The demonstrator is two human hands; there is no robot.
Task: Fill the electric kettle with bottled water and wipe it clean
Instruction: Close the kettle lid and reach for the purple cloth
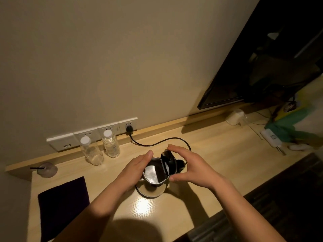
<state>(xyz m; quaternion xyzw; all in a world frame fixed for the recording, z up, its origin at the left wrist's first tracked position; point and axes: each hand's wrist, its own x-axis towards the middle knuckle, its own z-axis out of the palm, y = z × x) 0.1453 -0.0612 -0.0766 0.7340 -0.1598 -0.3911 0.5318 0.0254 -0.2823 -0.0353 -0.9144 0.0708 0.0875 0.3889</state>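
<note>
Two hands are on the kettle (153, 179), which sits in the middle of the desk (218, 154). It is shiny metal, hard and smooth, so it could slip. It looks empty inside, so it should be light now and get heavy once water goes in. I think the black handle at 3 o'clock is the best place to hold it, not the smooth sides.

At 8 o'clock from the kettle lies a dark cloth (63, 203). It looks soft and floppy, easy to bunch up for wiping.

At 10 o'clock stand two bottles (111, 144) with white caps. They look like thin clear plastic, so a hard squeeze might push water out.

The left hand (134, 172) lies flat and open against the kettle's side. The right hand (190, 166) curves around the lid (167, 160), fingers on its top edge and thumb below. The lid stands up, open.
</note>
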